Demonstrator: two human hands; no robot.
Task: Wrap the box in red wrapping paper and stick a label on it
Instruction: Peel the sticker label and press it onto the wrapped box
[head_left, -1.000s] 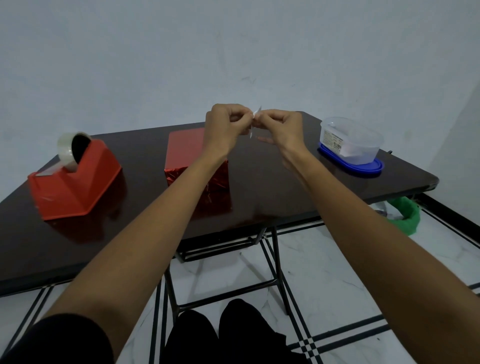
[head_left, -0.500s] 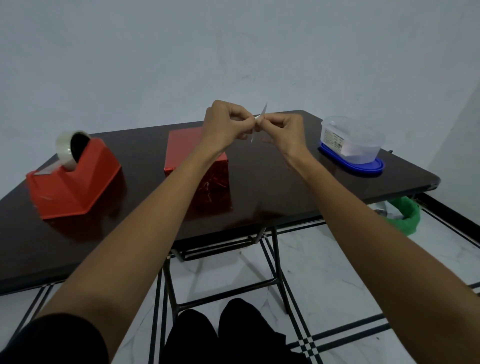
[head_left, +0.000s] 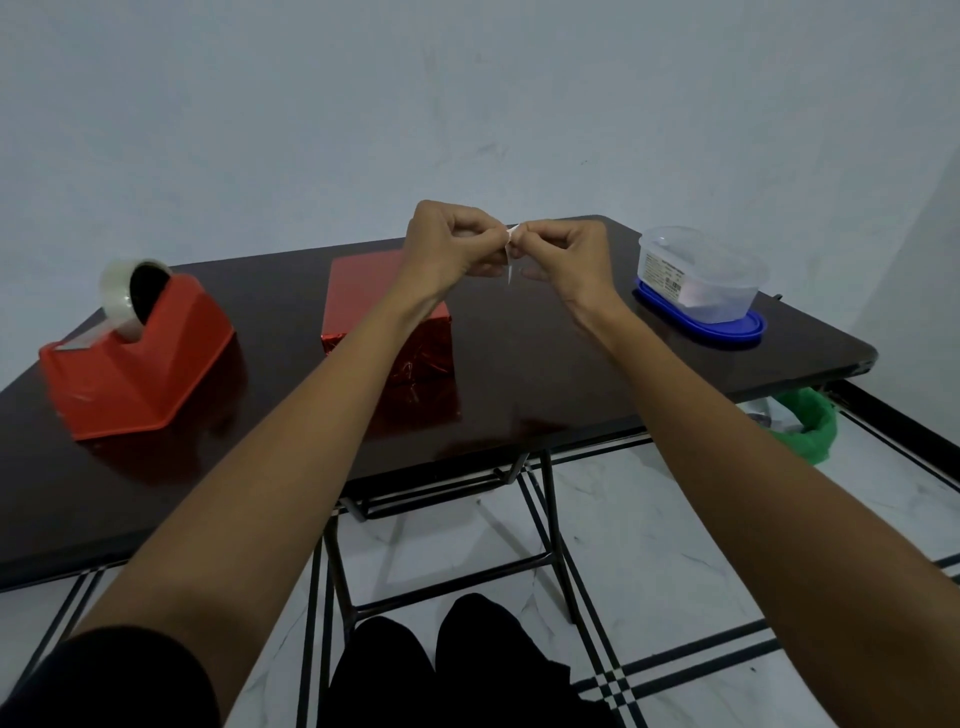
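A box wrapped in shiny red paper (head_left: 363, 291) lies on the dark table (head_left: 545, 374), partly hidden behind my left forearm. Above the table, to the right of the box, my left hand (head_left: 447, 249) and my right hand (head_left: 563, 254) meet with curled fingers. Between their fingertips they pinch a small white label (head_left: 510, 248), whose thin lower tip hangs down. Both hands are in the air, clear of the box.
A red tape dispenser (head_left: 135, 364) with a roll of clear tape (head_left: 122, 296) stands at the table's left. A clear plastic container (head_left: 701, 275) on a blue lid sits at the far right. A green bag (head_left: 805, 426) lies on the tiled floor beyond the table's right edge.
Both hands stay joined on the small label, with the fingers working it slightly; the white piece has changed its tilt. The box and the other things have not moved.
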